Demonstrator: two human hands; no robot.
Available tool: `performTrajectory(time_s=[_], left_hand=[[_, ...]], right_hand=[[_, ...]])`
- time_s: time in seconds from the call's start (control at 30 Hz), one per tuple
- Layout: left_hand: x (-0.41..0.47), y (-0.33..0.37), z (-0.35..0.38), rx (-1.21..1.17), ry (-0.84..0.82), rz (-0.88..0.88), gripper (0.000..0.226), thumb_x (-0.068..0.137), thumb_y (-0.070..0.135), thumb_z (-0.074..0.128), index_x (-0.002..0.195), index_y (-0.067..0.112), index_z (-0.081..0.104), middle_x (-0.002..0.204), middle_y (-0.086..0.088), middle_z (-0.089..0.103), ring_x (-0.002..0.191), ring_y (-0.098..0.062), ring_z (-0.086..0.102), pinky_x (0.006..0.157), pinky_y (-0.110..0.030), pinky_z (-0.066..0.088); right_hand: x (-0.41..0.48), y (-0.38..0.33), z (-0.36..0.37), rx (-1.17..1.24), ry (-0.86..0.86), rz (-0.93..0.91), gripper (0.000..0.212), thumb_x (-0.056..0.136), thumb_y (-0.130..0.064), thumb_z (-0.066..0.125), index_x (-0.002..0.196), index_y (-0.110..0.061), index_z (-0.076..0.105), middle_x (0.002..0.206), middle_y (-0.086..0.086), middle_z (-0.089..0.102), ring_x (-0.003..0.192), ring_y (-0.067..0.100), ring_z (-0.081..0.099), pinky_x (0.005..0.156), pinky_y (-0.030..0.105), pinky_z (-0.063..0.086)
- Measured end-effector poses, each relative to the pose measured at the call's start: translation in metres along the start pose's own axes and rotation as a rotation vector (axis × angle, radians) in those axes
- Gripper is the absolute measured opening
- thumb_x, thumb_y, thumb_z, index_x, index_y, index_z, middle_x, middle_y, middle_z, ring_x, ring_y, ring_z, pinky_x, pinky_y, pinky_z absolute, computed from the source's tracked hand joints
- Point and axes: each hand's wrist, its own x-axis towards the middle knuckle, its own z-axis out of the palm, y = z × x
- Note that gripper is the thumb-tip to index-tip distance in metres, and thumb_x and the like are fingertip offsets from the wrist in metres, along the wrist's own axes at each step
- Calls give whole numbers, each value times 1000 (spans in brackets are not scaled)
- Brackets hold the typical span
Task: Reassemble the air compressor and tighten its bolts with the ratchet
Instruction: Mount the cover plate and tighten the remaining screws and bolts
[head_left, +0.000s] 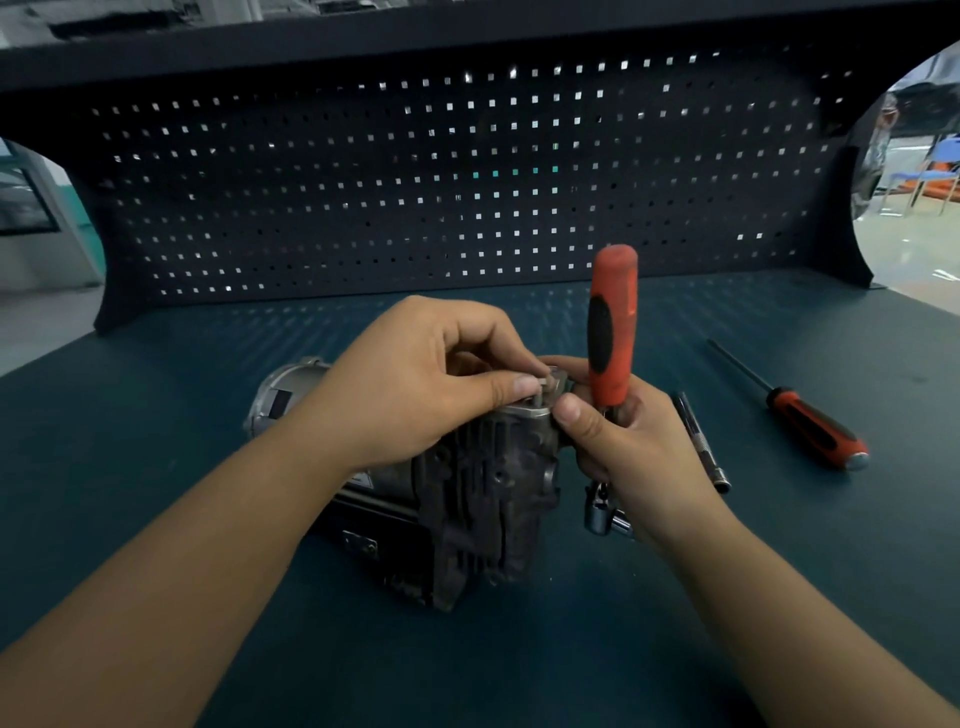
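Ratchet (613, 332) upright, handle up, gripped by right hand (623, 452), left hand (415, 374) pinching bolt (545, 384)

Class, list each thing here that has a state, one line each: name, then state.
air compressor, resting on the bench.
bolt, pinched at the compressor's top.
left hand, pinching the bolt.
right hand, gripping the ratchet, thumb on the compressor.
ratchet, held upright, handle up, off the bolt.
screwdriver, lying on the bench, untouched.
metal rod, lying beside the right hand.

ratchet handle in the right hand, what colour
The ratchet handle is red with black inset; head view.
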Motion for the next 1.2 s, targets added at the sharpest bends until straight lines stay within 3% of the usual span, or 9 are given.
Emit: performTrajectory(time_s=[0.13,0.23,0.43,0.63,0.73,0.83,0.97,1.07,1.2], left_hand=[[-3,1,0,-61,-13,7,7,76,17,73,77,24,71,86,4,74,84,-8,70,81,-28,56],[-2,1,2,-88,-14,14,5,74,23,75,77,21,71,84,3,74,81,-9,70,77,-24,56],[0,3,6,-125,34,0,21,62,34,71,75,18,69,76,5,74,73,-7,71,69,-18,55],[-2,3,3,-201,-74,-7,16,70,25,68,86,21,66,79,10,74,80,-1,70,71,-9,49],[-1,3,3,-186,-102,-17,17,74,28,65,90,23,65,85,10,75,85,-2,69,78,-13,50],[-1,3,5,-146,-109,-24,19,77,31,60,94,25,65,88,12,74,89,0,68,85,-16,50],[-1,3,3,-112,-120,-26,12,87,20,60,95,24,66,88,13,74,91,3,67,84,-11,47],[-2,3,2,-73,-130,-16,15,90,15,58,97,24,68,89,13,74,94,3,66,86,-13,47],[-2,4,3,-75,-102,-1,13,83,29,61,91,25,71,86,11,74,88,-1,68,82,-15,50]], right_hand=[[1,1,1,-16,19,-13,50,72,-35,67,116,-10,63,62,3,33,43,-1,36,45,7,32],[2,2,1,-29,20,-9,49,71,-37,68,113,-13,64,63,4,32,45,-1,35,46,7,30],[1,2,1,-40,25,-14,49,72,-35,67,116,-12,63,61,0,33,44,-1,38,46,7,33],[0,1,1,14,-22,-54,38,76,-26,65,110,-12,60,54,-17,56,48,-5,54,46,5,39],[0,-1,3,30,-32,-71,54,67,-51,79,106,-18,62,56,-16,55,49,-4,53,47,5,39],[1,0,4,36,-13,-67,61,53,-71,75,97,-28,71,60,-5,40,47,-2,42,47,7,35],[1,1,4,37,-9,-57,61,50,-73,75,94,-31,72,62,0,36,48,-1,38,47,7,34],[0,-2,5,40,-5,-58,69,53,-70,75,101,-22,66,56,-13,46,48,-3,47,47,6,38],[-1,-4,5,38,-18,-73,67,58,-67,73,106,-20,63,55,-17,51,49,-4,51,48,5,39]])
